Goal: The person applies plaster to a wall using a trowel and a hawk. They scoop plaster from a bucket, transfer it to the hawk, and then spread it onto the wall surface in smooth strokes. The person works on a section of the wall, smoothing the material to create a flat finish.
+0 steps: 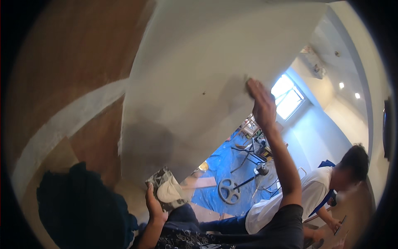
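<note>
My left hand (155, 205) grips a stained square board (183, 202), held low in front of me. A smooth mound of white paste (169, 191) lies on the board. My right arm is raised, and my right hand (263, 106) is up at a pale, smooth panel surface (195, 54). Its fingers are pressed together, with a small light bit of something (246, 79) at their tips. What that hand holds is mostly hidden. A small dark spot (203, 93) marks the panel left of my right hand.
A co-worker in a white shirt (269, 209) bends at the lower right, holding a thin flat tool (340, 225). Blue sheeting (217, 162) covers the floor beneath a mixer with a wheel-shaped head (229, 191). Brown board (74, 45) adjoins the panel. A dark bundle (83, 207) is at lower left.
</note>
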Action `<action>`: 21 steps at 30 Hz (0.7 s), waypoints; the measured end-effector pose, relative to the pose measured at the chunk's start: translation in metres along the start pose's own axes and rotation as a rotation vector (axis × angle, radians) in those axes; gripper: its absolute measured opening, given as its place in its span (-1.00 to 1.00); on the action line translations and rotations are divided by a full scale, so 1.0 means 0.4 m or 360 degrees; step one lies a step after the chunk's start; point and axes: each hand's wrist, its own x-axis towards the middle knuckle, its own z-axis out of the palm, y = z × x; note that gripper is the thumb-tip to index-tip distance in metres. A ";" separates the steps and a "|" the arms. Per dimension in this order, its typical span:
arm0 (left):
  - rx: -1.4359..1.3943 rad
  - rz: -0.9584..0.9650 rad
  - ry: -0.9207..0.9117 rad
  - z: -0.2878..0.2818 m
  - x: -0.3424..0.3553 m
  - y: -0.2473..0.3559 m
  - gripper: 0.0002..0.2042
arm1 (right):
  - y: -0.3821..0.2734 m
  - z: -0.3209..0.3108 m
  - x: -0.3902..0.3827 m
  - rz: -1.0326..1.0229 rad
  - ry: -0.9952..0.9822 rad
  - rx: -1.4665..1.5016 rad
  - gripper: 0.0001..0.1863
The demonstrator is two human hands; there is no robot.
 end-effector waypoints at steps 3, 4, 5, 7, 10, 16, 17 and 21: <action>0.0125 0.0048 0.0073 0.005 -0.007 0.018 -0.55 | 0.135 -0.040 0.174 -0.0124 0.0333 -0.0186 -0.42; 0.0179 -0.0005 0.0133 0.017 -0.016 0.031 -0.54 | 0.163 -0.047 0.213 -0.0132 0.0346 -0.0256 -0.40; 0.0173 -0.0029 0.0094 0.021 -0.024 0.043 -0.54 | 0.188 -0.051 0.247 -0.0125 0.0351 -0.0290 -0.39; 0.0149 -0.0087 0.0017 0.020 -0.036 0.046 -0.53 | 0.237 -0.060 0.305 -0.0126 0.0351 -0.0362 -0.36; 0.0133 -0.0056 -0.0027 -0.005 -0.026 0.021 -0.53 | 0.293 -0.061 0.357 -0.0152 0.0267 -0.0388 -0.29; 0.0104 0.0148 0.0134 -0.030 0.003 -0.005 -0.53 | 0.184 0.098 0.166 -0.0297 -0.0194 -0.0120 -0.22; 0.0095 0.0166 0.0162 -0.034 0.005 -0.014 -0.54 | 0.152 0.122 0.099 -0.0309 -0.0267 -0.0056 -0.19; 0.0182 0.0222 0.0133 -0.064 0.024 -0.052 -0.55 | -0.015 0.202 -0.192 -0.0323 -0.0691 0.0091 -0.09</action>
